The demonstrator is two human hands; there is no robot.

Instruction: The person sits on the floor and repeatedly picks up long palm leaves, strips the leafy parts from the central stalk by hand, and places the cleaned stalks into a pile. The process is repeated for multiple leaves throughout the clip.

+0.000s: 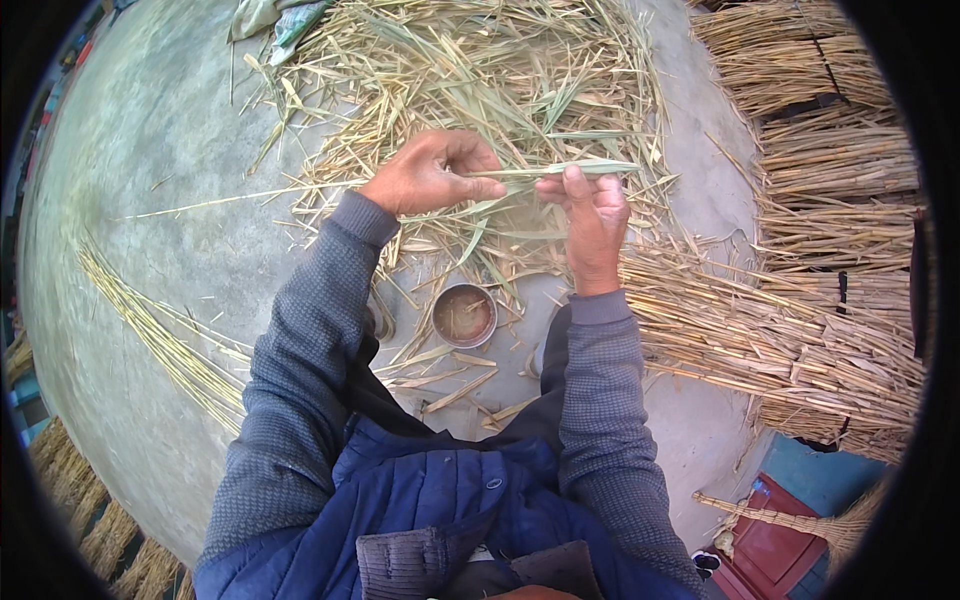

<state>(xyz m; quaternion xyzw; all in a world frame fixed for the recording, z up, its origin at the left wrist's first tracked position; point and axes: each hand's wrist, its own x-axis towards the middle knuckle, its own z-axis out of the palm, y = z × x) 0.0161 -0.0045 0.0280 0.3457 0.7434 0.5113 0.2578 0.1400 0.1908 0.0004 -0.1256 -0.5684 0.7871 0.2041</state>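
A single long, thin reed stalk (240,198) runs through both my hands, its bare end reaching far out to the left. My left hand (432,175) is closed on it, thumb and fingers pinching the stem. At the stalk's leafy right end, a pale green leaf (595,166) lies along the fingers of my right hand (597,215), which grips there with thumb and fingertips. Both hands are held above a heap of peeled straw and leaves (430,60). Below and between them, a small round metal bowl (465,316) stands on the floor with something brownish inside.
A sheaf of thin peeled stalks (165,335) lies on the concrete floor (150,140) at left. Thick bundles of dry reeds (780,335) fill the right side. A broom (780,515) and a red panel (765,550) are at lower right. Crumpled cloth (290,25) sits at the far left of the heap.
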